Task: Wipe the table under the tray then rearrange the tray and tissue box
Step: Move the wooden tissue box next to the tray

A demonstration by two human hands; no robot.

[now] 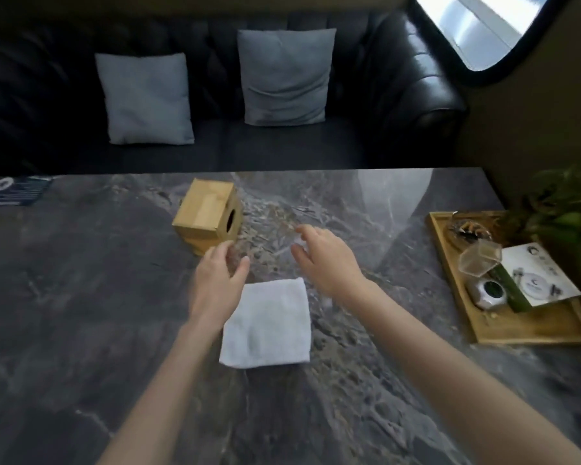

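Dark grey marble-patterned stone counter (81, 313) is showing pale veins w/ brownish speckling thru the middle. Square folded white cloth (267, 325) is lying plain, no print. Light tan wooden cube tissue box (203, 213) is showing a dark round hole on one side. Golden-brown rectangular wooden tray (517, 330) is carrying a white printed card (540, 273) and a dark green bar-shaped item (512, 290). Black tufted leather sofa (399, 78) is holding two plain grey-blue square cushions (145, 99). Green leafy plant (564, 209) is sitting at right edge.
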